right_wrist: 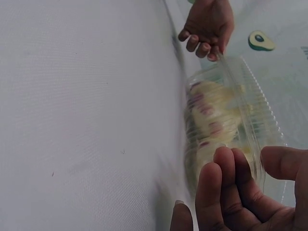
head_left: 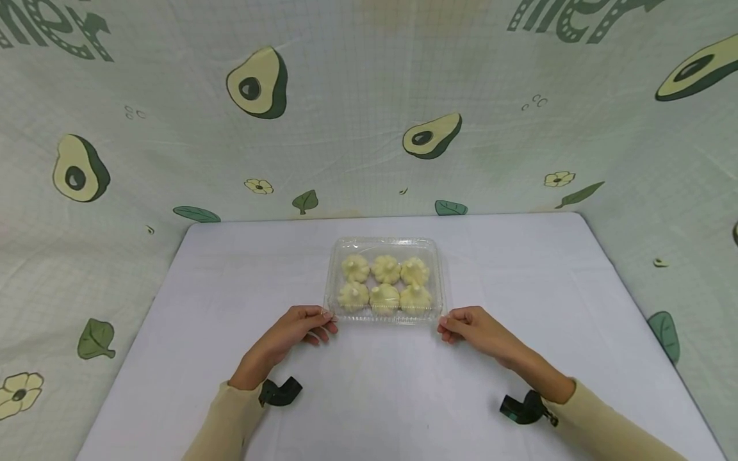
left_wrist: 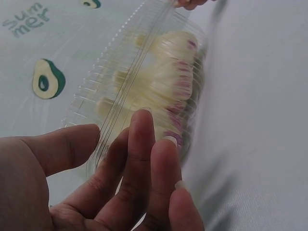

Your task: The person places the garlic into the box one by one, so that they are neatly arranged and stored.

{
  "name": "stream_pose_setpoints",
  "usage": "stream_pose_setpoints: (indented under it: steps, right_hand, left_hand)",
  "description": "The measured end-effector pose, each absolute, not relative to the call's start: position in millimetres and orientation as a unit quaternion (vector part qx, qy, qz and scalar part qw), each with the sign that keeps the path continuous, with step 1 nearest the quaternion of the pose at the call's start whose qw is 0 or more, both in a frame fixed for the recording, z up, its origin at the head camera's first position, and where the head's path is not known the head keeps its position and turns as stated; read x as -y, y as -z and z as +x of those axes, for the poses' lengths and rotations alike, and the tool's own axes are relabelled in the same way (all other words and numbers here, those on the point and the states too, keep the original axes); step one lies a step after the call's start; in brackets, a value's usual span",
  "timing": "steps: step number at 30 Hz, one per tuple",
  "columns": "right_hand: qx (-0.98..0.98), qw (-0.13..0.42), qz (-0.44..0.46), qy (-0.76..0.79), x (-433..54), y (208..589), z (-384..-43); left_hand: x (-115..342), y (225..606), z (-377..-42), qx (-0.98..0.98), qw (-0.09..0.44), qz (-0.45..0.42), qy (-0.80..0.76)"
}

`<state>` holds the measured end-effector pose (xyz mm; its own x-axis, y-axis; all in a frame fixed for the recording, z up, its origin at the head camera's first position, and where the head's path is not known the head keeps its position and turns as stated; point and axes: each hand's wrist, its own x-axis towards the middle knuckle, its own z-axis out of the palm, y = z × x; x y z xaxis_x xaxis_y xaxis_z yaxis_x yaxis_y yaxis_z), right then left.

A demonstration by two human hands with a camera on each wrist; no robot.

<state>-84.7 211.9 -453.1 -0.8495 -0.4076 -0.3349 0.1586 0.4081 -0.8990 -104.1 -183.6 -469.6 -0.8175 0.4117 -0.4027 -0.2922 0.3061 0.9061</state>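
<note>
A transparent plastic clamshell box [head_left: 385, 246] sits on the white table with its lid down. Inside it, several pale garlic bulbs [head_left: 384, 299] lie in two rows; purple streaks show on the bulbs [left_wrist: 175, 72] in the left wrist view. At the box's near left corner, my left hand [head_left: 302, 330] pinches the rim between thumb and index finger, the other fingers below it. My right hand [head_left: 475, 330] pinches the rim at the near right corner in the same way. The right wrist view shows its thumb and fingers at the rim [right_wrist: 248, 125].
White cloth covers the table [head_left: 380, 397]. Behind and at both sides hangs a pale curtain [head_left: 346, 128] printed with avocados, leaves and flowers. Black camera mounts [head_left: 282, 392] are strapped at both wrists, close above the table.
</note>
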Motion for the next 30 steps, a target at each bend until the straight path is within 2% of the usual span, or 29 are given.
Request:
stream_pose_setpoints:
  steps: [17, 23, 30]
  right_hand:
    - [-0.833, 0.243, -0.064, 0.492, -222.5, 446.7, -88.5]
    - [-0.862, 0.208, -0.054, 0.458, -238.0, 438.9, -97.2]
    - [-0.896, 0.140, -0.040, 0.419, -261.1, 428.6, -109.8]
  left_hand:
    - [187.6, 466.9, -104.8, -0.755, 0.305, 0.039, -0.579]
    - [200.1, 463.9, -109.1, -0.760, 0.300, 0.034, -0.576]
    - [222.4, 456.3, -117.1, -0.778, 0.272, 0.020, -0.567]
